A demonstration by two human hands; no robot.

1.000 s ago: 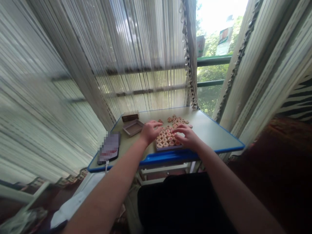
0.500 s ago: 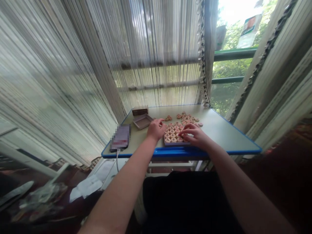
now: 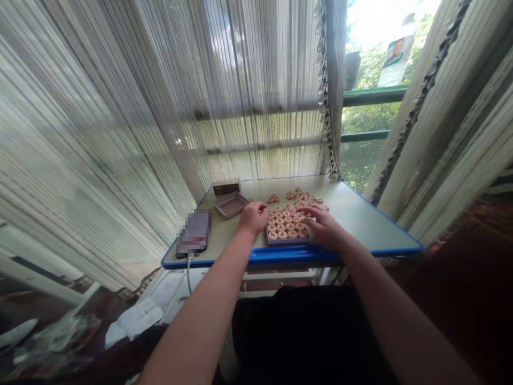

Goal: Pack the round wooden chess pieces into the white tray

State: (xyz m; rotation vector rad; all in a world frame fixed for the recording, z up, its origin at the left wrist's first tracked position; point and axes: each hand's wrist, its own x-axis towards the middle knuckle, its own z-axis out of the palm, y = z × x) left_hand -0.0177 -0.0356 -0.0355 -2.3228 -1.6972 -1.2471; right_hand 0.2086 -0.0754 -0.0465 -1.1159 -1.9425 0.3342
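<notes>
A shallow box (image 3: 287,241) near the table's front edge holds rows of round wooden xiangqi pieces (image 3: 292,226) marked in red and dark characters. My left hand (image 3: 253,217) is at the box's left side, fingers curled in against its far left corner. Over the right end of the box is my right hand (image 3: 323,224), with thumb and fingers apart and no piece visible between them; it hides that end. Loose xiangqi pieces (image 3: 306,199) lie scattered just beyond the box, and a small cluster of pieces (image 3: 273,198) sits farther left.
An open, shallow tray (image 3: 231,206) lies left of my left hand, with a brown box (image 3: 226,188) behind it. A blurred-out phone-like device (image 3: 195,232) with a white cable (image 3: 189,278) rests at the table's left edge. Curtains (image 3: 256,80) hang behind the blue-rimmed table (image 3: 372,219).
My right hand has drawn back to the right, uncovering more pieces in the box. The left hand stays at the box's left side. The view has shifted slightly.
</notes>
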